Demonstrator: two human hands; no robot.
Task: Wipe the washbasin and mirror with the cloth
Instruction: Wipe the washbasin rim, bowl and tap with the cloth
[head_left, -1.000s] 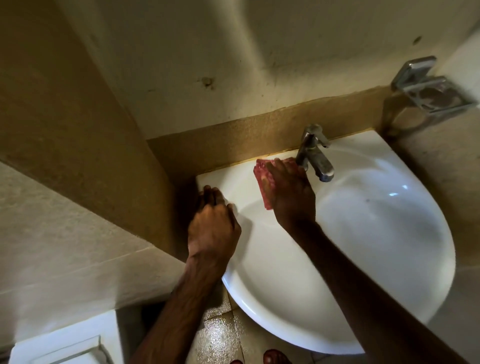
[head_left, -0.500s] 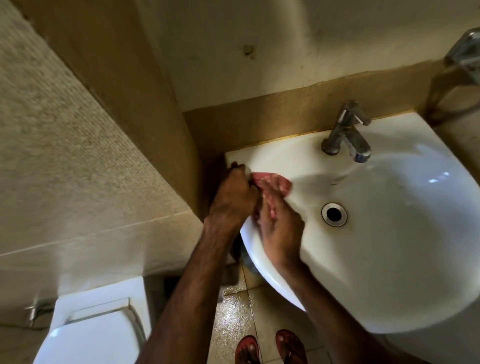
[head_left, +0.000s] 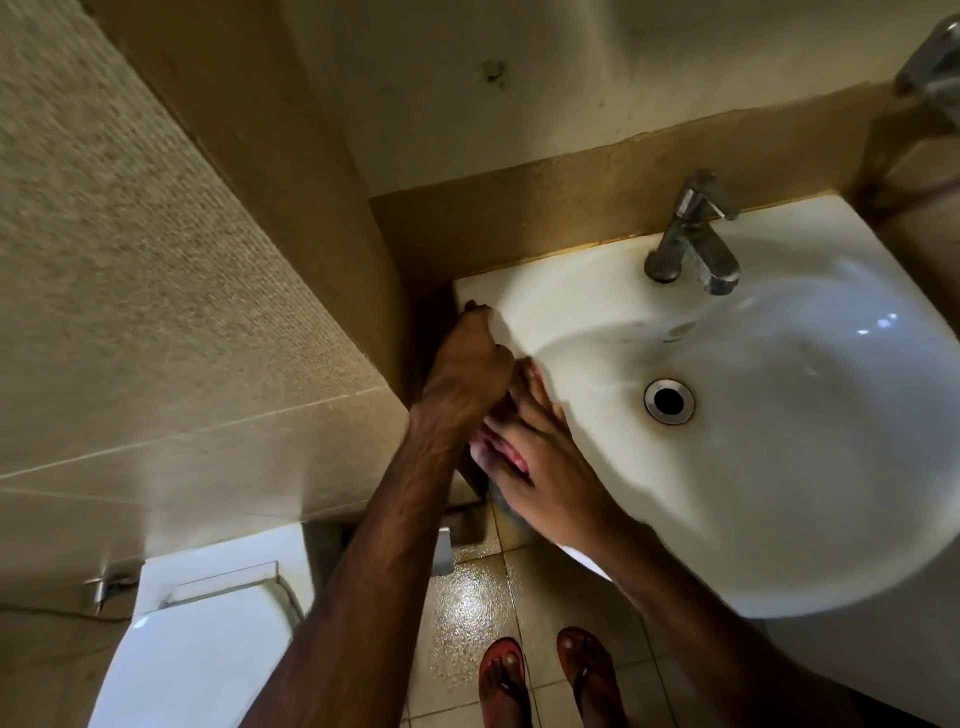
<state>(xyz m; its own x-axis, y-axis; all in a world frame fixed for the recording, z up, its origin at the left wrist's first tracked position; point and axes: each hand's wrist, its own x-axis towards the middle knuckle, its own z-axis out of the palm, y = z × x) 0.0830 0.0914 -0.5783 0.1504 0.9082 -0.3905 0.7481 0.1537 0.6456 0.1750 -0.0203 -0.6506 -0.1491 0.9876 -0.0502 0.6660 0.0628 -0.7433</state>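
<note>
The white washbasin fills the right half of the view, with a metal tap at its back and a drain in the bowl. My left hand grips the basin's left rim, fingers curled over the edge. My right hand presses the red cloth flat against the left front rim; only a small fold of cloth shows under the palm. No mirror is in view.
A tiled wall stands close on the left. A white toilet cistern sits below left. My feet in red sandals stand on the wet floor tiles. A metal fitting juts from the wall at top right.
My right hand has slid the cloth from near the tap, along the left rim, down toward the front edge. My left hand has stayed on the left rim. The view has tilted downward.
</note>
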